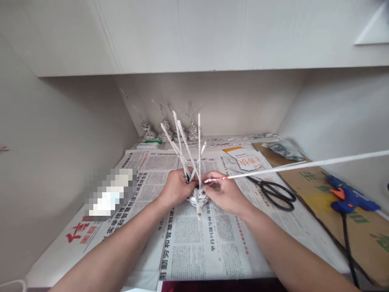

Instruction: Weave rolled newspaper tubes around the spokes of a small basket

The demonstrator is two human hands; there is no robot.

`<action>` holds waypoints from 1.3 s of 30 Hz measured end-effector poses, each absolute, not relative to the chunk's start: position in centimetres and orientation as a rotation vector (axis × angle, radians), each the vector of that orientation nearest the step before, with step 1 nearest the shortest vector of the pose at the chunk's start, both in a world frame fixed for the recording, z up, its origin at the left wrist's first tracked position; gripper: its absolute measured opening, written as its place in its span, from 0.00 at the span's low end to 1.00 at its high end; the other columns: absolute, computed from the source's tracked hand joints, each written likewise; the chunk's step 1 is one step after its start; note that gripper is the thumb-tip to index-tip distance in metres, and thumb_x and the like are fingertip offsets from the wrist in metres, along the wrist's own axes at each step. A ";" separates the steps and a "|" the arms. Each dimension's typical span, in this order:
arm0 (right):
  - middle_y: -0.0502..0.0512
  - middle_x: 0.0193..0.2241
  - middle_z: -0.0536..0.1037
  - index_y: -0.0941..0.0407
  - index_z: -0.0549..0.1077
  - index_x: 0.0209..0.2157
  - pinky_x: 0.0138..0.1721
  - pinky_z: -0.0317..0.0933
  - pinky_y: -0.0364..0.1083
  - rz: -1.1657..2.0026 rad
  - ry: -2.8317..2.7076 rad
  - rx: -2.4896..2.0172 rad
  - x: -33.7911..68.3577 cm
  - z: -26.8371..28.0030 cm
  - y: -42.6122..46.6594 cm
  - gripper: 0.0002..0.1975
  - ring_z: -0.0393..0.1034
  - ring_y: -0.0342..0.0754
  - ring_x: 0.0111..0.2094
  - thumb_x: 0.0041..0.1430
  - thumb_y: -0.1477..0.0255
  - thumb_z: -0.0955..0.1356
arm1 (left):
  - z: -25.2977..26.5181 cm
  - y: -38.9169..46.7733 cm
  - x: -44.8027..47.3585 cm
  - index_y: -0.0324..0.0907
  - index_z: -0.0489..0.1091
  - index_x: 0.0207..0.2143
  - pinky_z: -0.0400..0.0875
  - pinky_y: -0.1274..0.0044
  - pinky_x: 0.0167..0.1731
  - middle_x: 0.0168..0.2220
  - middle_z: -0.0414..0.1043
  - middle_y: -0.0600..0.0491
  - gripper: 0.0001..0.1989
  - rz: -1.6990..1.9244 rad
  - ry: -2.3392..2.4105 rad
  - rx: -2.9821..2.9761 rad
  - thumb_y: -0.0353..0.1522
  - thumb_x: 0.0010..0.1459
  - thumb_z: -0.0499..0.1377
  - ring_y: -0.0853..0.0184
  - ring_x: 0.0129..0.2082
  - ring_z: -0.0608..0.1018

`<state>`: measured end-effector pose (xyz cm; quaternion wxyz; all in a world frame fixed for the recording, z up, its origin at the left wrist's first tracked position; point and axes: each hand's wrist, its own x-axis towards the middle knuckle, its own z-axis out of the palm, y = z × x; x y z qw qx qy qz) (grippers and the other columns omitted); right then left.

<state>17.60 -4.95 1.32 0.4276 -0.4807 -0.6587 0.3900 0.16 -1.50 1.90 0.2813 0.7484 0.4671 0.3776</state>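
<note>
Basketwork (204,198) of rolled paper, over the newspaper (188,239) — likely light, springy, easily creased (best held low, below the stakes (199,150)) — is gripped by the left hand (178,187); the right hand (224,194) pinches a long paper strand (334,161) beside it.

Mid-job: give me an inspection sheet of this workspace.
Surface: printed newspaper under the work.
Job's things: small woven piece with paper-tube stakes; long paper tube extending right.
Clutter: black-handled scissors on newspaper; blue glue gun on cardboard.
Left hand: closed on the woven piece.
Right hand: holding the long paper tube at the woven piece.
Cables: black cord from the glue gun; white loop at lower left, possibly a cable.
Surroundings: pale walls; bulbous woven pieces at the back.
</note>
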 end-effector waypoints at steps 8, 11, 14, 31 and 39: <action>0.49 0.24 0.74 0.54 0.71 0.31 0.27 0.59 0.43 0.903 -1.504 -1.217 16.7 0.3 -4.9 0.06 0.68 0.45 0.26 0.59 0.68 0.64 | 2.9 -0.6 -0.9 0.38 0.75 0.31 0.72 0.78 0.34 0.30 0.78 0.53 0.05 0.857 1.033 1.841 0.28 0.49 0.61 0.65 0.32 0.79; 0.49 0.27 0.74 0.54 0.70 0.30 0.30 0.60 0.43 0.869 -1.494 -1.178 16.6 0.4 -4.9 0.05 0.69 0.46 0.29 0.59 0.70 0.65 | 3.8 0.0 -2.4 0.38 0.76 0.36 0.74 0.75 0.38 0.34 0.79 0.50 0.11 0.602 0.791 1.793 0.30 0.47 0.66 0.63 0.35 0.80; 0.49 0.28 0.75 0.54 0.70 0.30 0.33 0.61 0.43 0.901 -1.470 -1.183 16.7 0.5 -4.8 0.05 0.70 0.46 0.31 0.59 0.70 0.65 | 4.3 0.4 -3.6 0.39 0.75 0.42 0.75 0.72 0.39 0.40 0.78 0.46 0.21 0.426 0.604 1.686 0.30 0.43 0.69 0.61 0.37 0.80; 0.49 0.25 0.77 0.54 0.71 0.30 0.29 0.61 0.43 1.009 -1.328 -1.207 16.6 -0.4 -4.2 0.04 0.70 0.46 0.27 0.55 0.68 0.67 | 3.1 1.1 -3.1 0.37 0.75 0.34 0.74 0.76 0.32 0.31 0.77 0.50 0.13 0.625 0.817 1.601 0.34 0.45 0.68 0.68 0.29 0.77; 0.49 0.26 0.78 0.55 0.73 0.29 0.32 0.63 0.43 1.007 -1.285 -1.185 16.1 0.1 -4.8 0.04 0.72 0.46 0.30 0.54 0.72 0.65 | 1.9 0.5 -1.4 0.37 0.75 0.32 0.73 0.76 0.32 0.29 0.78 0.52 0.11 0.690 1.005 1.725 0.32 0.44 0.66 0.65 0.30 0.78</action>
